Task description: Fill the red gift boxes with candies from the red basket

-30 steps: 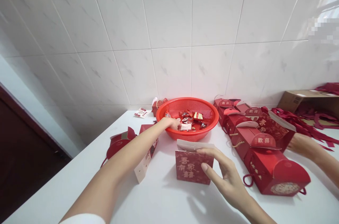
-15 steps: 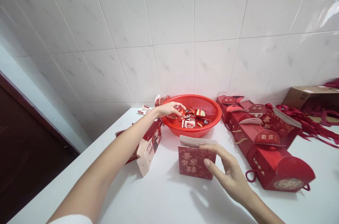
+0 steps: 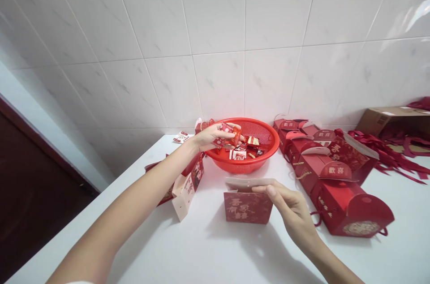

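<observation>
Over the left side of a red plastic basket point(image 3: 245, 167), my left hand point(image 3: 211, 137) is closed on red-wrapped candies point(image 3: 228, 134), one with pale dots on its wrapper. More wrapped sweets point(image 3: 239, 154) lie in the basket below the hand. At the front, a small dark red paper gift box point(image 3: 247, 208) with pale characters stands upright with its top open. My right hand point(image 3: 290, 208) grips the box's upper right edge, its fingers at the opening. The inside of the box is hidden from view.
Several closed red gift boxes point(image 3: 352, 212) with rope handles stand in a row on the right. An opened red box point(image 3: 188, 190) is on the left, near a small printed packet point(image 3: 181, 137). Dark red ribbons point(image 3: 399, 163) lie by a cardboard carton point(image 3: 386, 118). A tiled wall closes the back.
My left hand has risen slightly from the sweets, and the candies in it now show clearly. My right thumb has moved up to the gift box's top edge, and the box opening shows wider.
</observation>
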`<state>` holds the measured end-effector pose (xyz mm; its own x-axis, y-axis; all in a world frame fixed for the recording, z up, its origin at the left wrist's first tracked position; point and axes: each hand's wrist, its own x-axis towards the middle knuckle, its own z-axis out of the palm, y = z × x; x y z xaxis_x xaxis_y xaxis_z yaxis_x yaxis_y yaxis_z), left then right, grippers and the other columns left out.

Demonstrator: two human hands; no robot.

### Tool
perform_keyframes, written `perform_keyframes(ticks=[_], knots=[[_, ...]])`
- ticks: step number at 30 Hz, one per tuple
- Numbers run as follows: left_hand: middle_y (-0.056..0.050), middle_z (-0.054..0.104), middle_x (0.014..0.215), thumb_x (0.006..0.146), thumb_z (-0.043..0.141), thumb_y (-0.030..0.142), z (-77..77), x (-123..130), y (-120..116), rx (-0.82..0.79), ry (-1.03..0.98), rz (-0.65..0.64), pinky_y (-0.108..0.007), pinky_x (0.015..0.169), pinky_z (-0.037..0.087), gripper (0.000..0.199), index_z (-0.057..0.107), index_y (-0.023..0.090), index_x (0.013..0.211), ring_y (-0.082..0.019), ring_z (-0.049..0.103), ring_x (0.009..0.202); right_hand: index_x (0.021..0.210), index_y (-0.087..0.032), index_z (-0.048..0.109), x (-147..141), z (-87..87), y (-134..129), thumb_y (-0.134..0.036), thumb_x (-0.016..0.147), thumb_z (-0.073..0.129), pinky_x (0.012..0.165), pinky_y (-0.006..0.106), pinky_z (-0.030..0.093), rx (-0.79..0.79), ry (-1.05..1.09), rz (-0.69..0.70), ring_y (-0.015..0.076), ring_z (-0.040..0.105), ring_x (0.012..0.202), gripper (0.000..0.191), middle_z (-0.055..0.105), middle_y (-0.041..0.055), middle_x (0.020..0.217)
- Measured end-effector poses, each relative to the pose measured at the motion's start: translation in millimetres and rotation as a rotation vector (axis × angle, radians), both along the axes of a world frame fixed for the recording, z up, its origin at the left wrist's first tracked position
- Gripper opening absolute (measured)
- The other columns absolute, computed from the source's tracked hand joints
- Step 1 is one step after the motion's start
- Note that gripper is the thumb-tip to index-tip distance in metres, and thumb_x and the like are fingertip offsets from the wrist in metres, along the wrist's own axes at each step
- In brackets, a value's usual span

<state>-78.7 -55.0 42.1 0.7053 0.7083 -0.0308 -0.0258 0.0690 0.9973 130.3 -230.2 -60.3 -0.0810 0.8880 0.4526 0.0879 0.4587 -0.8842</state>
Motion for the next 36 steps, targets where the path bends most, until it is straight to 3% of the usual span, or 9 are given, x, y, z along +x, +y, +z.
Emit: perform_keyframes(ticks=[5, 10, 14, 17, 20, 26, 29, 33, 36], knots=[[-0.01, 0.075, 0.093, 0.074, 0.082, 0.024, 18.3, 5, -31, 0.113, 0.001, -0.053, -0.031, 0.077, 0.057, 0.049, 0.064, 0.013, 0.119, -0.019, 0.072, 0.082, 0.102, -0.027, 0.08, -1, 0.3, 2, -0.045, 0.093, 0.063, 0.09, 0.04, 0.055, -0.042, 0.034, -0.055, 0.0267, 0.069, 0.103, 0.025, 0.077, 0.007, 0.108], [-0.006, 0.073, 0.092, 0.087, 0.071, 0.028, 36.0, 9, -68, 0.431, 0.214, -0.178, -0.029, 0.074, 0.054, 0.035, 0.067, 0.017, 0.12, -0.018, 0.069, 0.082, 0.101, -0.027, 0.079, 0, -0.3, 7, -0.044, 0.092, 0.065, 0.084, 0.038, 0.056, -0.001, 0.016, -0.161, 0.0259, 0.07, 0.098, 0.025, 0.077, 0.0068, 0.105], [-0.004, 0.073, 0.1, 0.092, 0.062, 0.024, 34.8, 16, -89, 0.807, 0.423, -0.264, -0.025, 0.076, 0.049, 0.024, 0.071, 0.021, 0.114, -0.016, 0.066, 0.086, 0.103, -0.026, 0.077, -1, -3.0, 8, -0.043, 0.095, 0.06, 0.092, 0.04, 0.054, 0.022, 0.034, -0.136, 0.0263, 0.068, 0.104, 0.026, 0.075, 0.0077, 0.109], [-0.003, 0.074, 0.103, 0.095, 0.056, 0.02, 25.9, 21, -95, 0.959, 0.501, -0.254, -0.024, 0.075, 0.046, 0.025, 0.07, 0.022, 0.116, -0.015, 0.066, 0.084, 0.105, -0.026, 0.076, -1, -6.2, 8, -0.042, 0.096, 0.06, 0.094, 0.039, 0.053, 0.022, 0.008, -0.124, 0.0258, 0.067, 0.106, 0.025, 0.074, 0.0077, 0.11], [-0.002, 0.075, 0.1, 0.095, 0.055, 0.018, 16.7, 23, -93, 0.992, 0.551, -0.216, -0.025, 0.075, 0.045, 0.027, 0.069, 0.022, 0.118, -0.015, 0.066, 0.08, 0.101, -0.025, 0.074, 2, -6.4, 8, -0.043, 0.095, 0.059, 0.091, 0.037, 0.052, 0.039, -0.057, -0.095, 0.0254, 0.067, 0.102, 0.024, 0.073, 0.0073, 0.106], [-0.003, 0.076, 0.105, 0.091, 0.063, 0.021, 7.4, 23, -85, 0.929, 0.576, -0.191, -0.026, 0.081, 0.047, 0.026, 0.071, 0.023, 0.116, -0.018, 0.069, 0.091, 0.093, -0.023, 0.07, 6, -2.8, 8, -0.045, 0.095, 0.058, 0.085, 0.034, 0.05, 0.058, -0.124, -0.081, 0.0214, 0.063, 0.087, 0.025, 0.069, 0.0039, 0.092], [-0.004, 0.075, 0.106, 0.094, 0.058, 0.023, 9.8, 23, -83, 0.934, 0.597, -0.183, -0.025, 0.08, 0.047, 0.026, 0.07, 0.022, 0.118, -0.018, 0.069, 0.09, 0.094, -0.023, 0.069, 7, -2.8, 9, -0.044, 0.095, 0.058, 0.086, 0.033, 0.049, 0.059, -0.128, -0.075, 0.0209, 0.062, 0.089, 0.023, 0.068, 0.0039, 0.094], [-0.004, 0.074, 0.087, 0.102, 0.044, 0.033, 18.3, 26, -86, 0.921, 0.601, -0.191, -0.024, 0.071, 0.046, 0.033, 0.073, 0.018, 0.101, -0.016, 0.067, 0.076, 0.096, -0.023, 0.069, 5, -3.1, 10, -0.042, 0.095, 0.058, 0.086, 0.033, 0.049, 0.054, -0.125, -0.067, 0.0209, 0.063, 0.088, 0.022, 0.068, 0.004, 0.093], [-0.005, 0.074, 0.09, 0.104, 0.039, 0.039, 19.2, 34, -89, 0.822, 0.453, -0.145, -0.025, 0.075, 0.05, 0.04, 0.071, 0.017, 0.096, -0.017, 0.069, 0.084, 0.099, -0.023, 0.069, 3, -2.9, 9, -0.044, 0.096, 0.057, 0.087, 0.035, 0.05, 0.045, -0.104, -0.039, 0.022, 0.064, 0.09, 0.024, 0.07, 0.0052, 0.098]])
